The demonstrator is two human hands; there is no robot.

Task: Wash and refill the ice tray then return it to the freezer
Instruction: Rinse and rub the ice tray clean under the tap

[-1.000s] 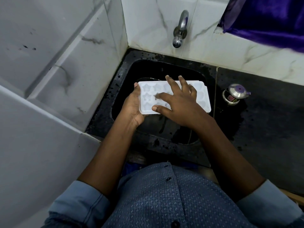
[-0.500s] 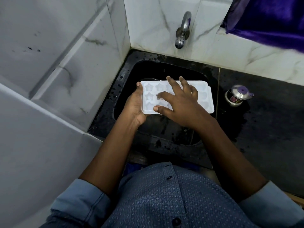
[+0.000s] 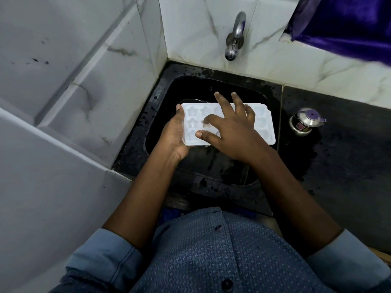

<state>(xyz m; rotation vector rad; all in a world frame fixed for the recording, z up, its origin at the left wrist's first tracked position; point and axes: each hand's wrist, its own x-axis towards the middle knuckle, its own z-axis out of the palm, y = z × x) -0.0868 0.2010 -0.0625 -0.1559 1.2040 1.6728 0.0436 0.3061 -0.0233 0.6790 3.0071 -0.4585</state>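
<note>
Since a second ago, your right hand (image 3: pixel 230 132) has spread its fingers wider across the ice tray (image 3: pixel 262 125), index tip dipping into a star mould. Your left hand (image 3: pixel 174 136) clamps the tray's 9 o'clock edge, holding it level over the sink (image 3: pixel 273 182), with the tap (image 3: pixel 233 39) at 12 o'clock showing no water. With only one edge gripped, pressing hard at 3 o'clock could tip the wet tray out of your grasp.

A tiled kitchen corner, dimly lit.
White marble-veined wall tiles (image 3: pixel 118 66) meet a wet black counter (image 3: pixel 349 157); purple cloth (image 3: pixel 347 24) hangs upper right.
</note>
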